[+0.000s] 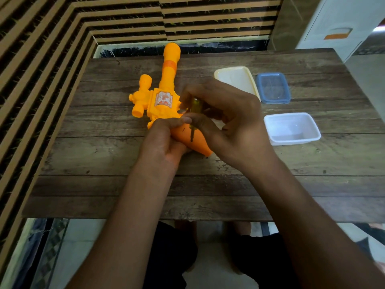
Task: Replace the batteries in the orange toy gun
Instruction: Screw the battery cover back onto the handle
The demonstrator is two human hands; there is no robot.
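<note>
The orange toy gun [164, 97] lies on the wooden table [208, 184], barrel pointing away from me and handle toward me. My left hand [160, 142] grips the handle from the left, its thumb lying on top. My right hand [227, 119] holds a small screwdriver [194, 113] with a yellow translucent grip. The screwdriver's shaft points down onto the handle's upper face. Where the tip meets the handle is too small to make out.
To the right on the table stand a cream lid [237, 78], a blue-rimmed clear lid [273, 87] and an open clear plastic box [291, 128]. A slatted wall runs along the left and back. My knees show below the table's near edge.
</note>
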